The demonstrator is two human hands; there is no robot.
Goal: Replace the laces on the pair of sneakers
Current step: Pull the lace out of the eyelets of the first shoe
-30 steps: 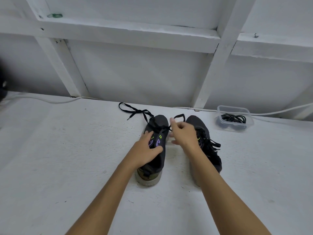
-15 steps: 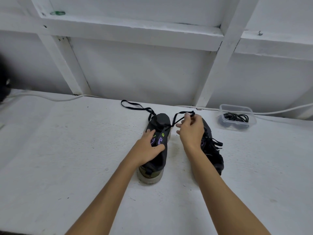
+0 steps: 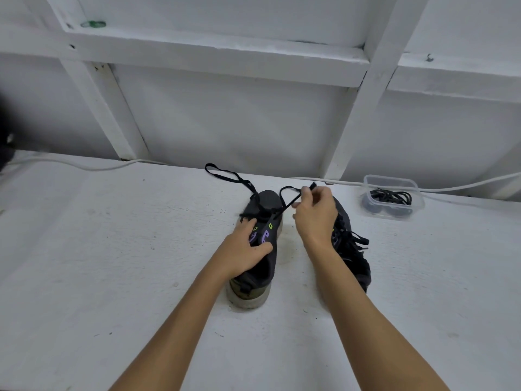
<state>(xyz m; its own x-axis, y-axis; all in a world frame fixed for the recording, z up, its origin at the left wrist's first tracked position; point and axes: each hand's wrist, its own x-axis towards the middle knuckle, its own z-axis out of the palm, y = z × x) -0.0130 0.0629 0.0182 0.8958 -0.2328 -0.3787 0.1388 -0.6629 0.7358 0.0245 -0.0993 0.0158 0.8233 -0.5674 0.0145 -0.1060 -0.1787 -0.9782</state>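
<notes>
Two black sneakers stand side by side on the white table, toes pointing away from me. My left hand (image 3: 244, 248) grips the left sneaker (image 3: 259, 273) across its tongue, which carries purple and green marks. Its black lace (image 3: 287, 203) runs from the toe end up to my right hand (image 3: 314, 213), which pinches it above and between the shoes. The lace's other end (image 3: 228, 176) trails on the table toward the wall. The right sneaker (image 3: 353, 249), laced in black, is partly hidden behind my right forearm.
A clear plastic container (image 3: 393, 197) holding coiled black laces sits at the back right by the wall. A white cable (image 3: 84, 165) runs along the table's back edge. White wooden beams rise behind the table.
My right hand has pulled the lace up and away toward the wall, drawing more of it out of the left sneaker. My left hand stays on that shoe.
</notes>
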